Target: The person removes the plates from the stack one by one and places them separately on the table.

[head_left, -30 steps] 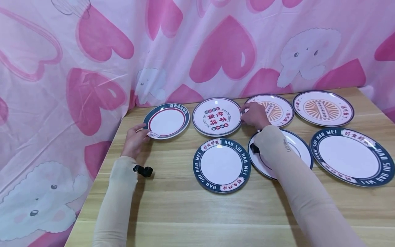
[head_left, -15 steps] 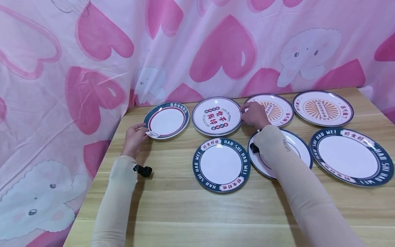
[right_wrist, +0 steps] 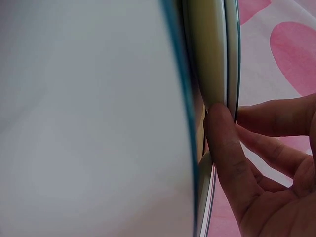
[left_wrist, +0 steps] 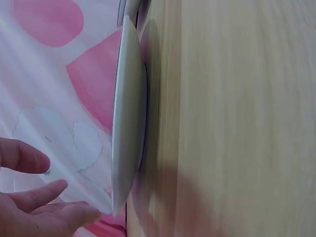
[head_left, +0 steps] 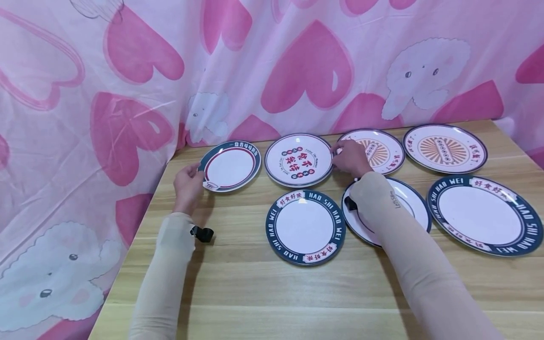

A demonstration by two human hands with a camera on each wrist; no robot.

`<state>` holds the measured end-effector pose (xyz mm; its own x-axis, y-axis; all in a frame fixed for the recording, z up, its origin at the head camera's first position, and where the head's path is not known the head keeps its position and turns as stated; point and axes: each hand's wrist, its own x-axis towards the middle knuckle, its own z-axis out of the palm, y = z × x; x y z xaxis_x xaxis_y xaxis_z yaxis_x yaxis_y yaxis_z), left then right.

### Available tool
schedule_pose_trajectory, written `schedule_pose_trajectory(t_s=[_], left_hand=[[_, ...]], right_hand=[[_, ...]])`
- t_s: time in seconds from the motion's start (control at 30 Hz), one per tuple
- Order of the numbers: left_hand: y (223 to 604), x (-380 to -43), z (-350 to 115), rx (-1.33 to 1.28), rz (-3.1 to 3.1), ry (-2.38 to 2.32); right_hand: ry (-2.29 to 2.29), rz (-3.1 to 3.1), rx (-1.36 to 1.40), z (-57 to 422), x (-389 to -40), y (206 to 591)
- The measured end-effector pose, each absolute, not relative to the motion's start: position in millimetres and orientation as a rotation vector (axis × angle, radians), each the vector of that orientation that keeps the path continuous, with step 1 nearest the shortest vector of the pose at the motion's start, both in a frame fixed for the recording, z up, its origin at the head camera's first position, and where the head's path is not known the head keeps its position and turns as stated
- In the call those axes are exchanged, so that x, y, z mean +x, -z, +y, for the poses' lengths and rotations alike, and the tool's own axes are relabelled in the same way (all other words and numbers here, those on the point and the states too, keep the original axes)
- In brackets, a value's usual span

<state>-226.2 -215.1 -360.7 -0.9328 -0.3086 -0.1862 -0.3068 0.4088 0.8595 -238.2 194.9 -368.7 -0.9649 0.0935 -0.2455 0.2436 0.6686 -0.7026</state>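
Observation:
In the head view, my left hand (head_left: 188, 189) is at the left edge of a small plate (head_left: 231, 166) with a dark green rim and a red ring. The left wrist view shows its thumb and fingers spread apart, fingertips right at the rim of that plate (left_wrist: 128, 118). My right hand (head_left: 350, 157) pinches the right edge of a white plate (head_left: 297, 160) with red characters at its centre. Seen from the right wrist, thumb and fingers (right_wrist: 224, 143) grip where two rims (right_wrist: 229, 59) lie close together. A white tag (head_left: 210, 185) shows on the small plate's front-left rim.
Two sunburst plates, one partly behind my right hand (head_left: 382, 158) and one farther right (head_left: 445, 148), line the back. Nearer stand a green-rimmed round plate (head_left: 304, 227), a white plate (head_left: 408, 203) under my right forearm, and a large oval plate (head_left: 480, 215). A pink heart-print curtain (head_left: 306, 66) hangs behind the table.
My left hand has shifted slightly right and its fingers have drawn in at the small plate's edge. My right hand and the plates look unmoved.

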Motion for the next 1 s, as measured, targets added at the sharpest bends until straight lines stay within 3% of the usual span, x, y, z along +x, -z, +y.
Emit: schedule_pose_trajectory(t_s=[0.4, 0.7, 1.0], left_hand=[[358.8, -231.2, -188.3, 0.378, -2.609, 1.650], [362.2, -233.3, -172.0, 0.414, -2.557, 1.948], [365.5, -234.3, -153.9, 0.260, -2.519, 2.139]], right_hand=[[1.175, 2.732, 0.243, 193.9, -238.7, 366.9], [1.176, 2.729, 0.237, 194.3, -240.8, 369.4], [1.160, 2.730, 0.242, 195.1, -241.2, 369.5]])
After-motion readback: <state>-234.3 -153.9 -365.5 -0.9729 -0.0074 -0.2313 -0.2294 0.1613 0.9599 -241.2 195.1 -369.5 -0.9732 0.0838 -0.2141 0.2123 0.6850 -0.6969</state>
